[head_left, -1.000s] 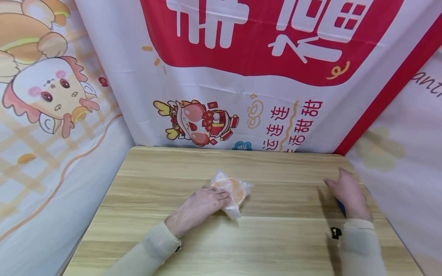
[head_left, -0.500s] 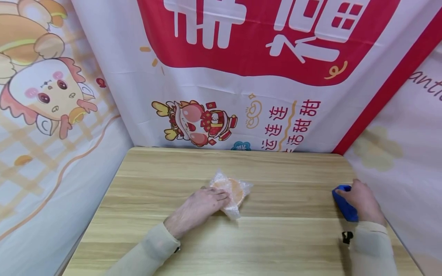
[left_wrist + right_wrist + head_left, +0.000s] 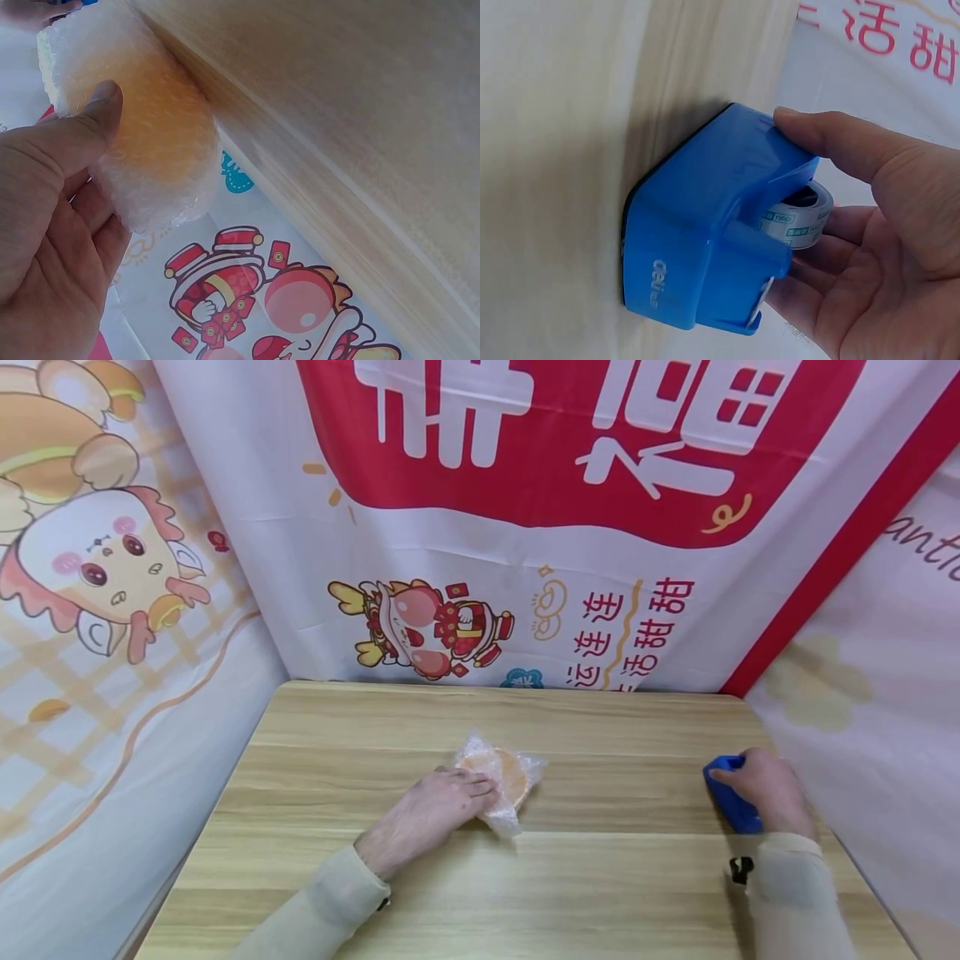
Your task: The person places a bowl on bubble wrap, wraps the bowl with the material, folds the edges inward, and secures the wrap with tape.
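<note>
My left hand (image 3: 438,806) holds a round, flat orange thing in clear bubble wrap (image 3: 513,778) on the wooden table. In the left wrist view, the thumb lies across the front of the wrap and the other fingers go behind it; the wrap blurs what is inside. At the right side of the table, my right hand (image 3: 776,789) grips a blue tape dispenser (image 3: 679,217). Its thumb presses one end of the dispenser, while the other fingers are partly hidden behind it. Inside the dispenser sits a tape roll (image 3: 795,225) with a printed core.
The wood-grain table (image 3: 600,893) meets a hanging printed cloth (image 3: 420,547) along its back edge. More printed cloth hangs at the left and right sides. Between the wrapped thing and the dispenser lies a stretch of tabletop.
My right hand came down onto the dispenser, moving toward me and right, then slid it slightly left and back. The left hand and wrapped thing stayed put.
</note>
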Demonstrator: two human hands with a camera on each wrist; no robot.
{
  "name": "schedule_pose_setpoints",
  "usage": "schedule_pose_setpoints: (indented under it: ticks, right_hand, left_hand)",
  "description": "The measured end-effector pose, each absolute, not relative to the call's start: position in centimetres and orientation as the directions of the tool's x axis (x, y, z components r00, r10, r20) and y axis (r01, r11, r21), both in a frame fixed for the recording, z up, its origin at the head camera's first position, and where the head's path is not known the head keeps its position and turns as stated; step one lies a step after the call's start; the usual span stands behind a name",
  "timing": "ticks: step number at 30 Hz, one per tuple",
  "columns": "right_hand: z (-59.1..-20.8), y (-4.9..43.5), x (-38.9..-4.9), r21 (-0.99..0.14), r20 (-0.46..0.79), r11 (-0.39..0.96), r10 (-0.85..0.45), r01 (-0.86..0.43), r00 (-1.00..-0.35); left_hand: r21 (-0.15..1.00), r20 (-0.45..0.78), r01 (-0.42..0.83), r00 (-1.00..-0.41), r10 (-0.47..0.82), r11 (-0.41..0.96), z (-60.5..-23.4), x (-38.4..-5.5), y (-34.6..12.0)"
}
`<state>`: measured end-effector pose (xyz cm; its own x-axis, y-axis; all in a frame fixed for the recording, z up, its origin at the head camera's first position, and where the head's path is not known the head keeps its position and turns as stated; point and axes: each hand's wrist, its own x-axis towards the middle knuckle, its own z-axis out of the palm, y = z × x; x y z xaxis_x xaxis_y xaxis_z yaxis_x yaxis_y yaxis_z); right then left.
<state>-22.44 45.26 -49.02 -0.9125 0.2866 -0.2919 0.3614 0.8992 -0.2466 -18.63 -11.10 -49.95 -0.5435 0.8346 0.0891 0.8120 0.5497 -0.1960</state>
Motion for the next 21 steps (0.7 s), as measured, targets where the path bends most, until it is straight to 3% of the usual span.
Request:
schedule_pose_setpoints:
  ticks: [7, 11, 15, 21]
  right_hand:
    - [-50.9, 42.9, -26.9, -0.277, -0.316, 0.869, 0.320, 0.410, -0.893]
    - [-51.0, 40.7, -29.1, -0.263, -0.294, 0.889, 0.296, 0.375, -0.909]
    - [-49.5, 37.7, -30.0, -0.250, -0.254, 0.911, 0.266, 0.329, -0.930]
    - [-49.6, 35.8, -31.9, -0.241, -0.241, 0.901, 0.304, 0.361, -0.922]
  left_hand:
    - [-0.224, 0.077, 0.804, -0.549, 0.832, 0.551, -50.2, -18.8, -10.9]
    - [-0.225, 0.070, 0.802, -0.552, 0.831, 0.553, -50.2, -18.9, -10.9]
    - [-0.231, 0.067, 0.805, -0.547, 0.834, 0.546, -50.2, -18.9, -10.8]
    - [-0.188, 0.087, 0.815, -0.542, 0.836, 0.548, -50.1, -18.8, -11.0]
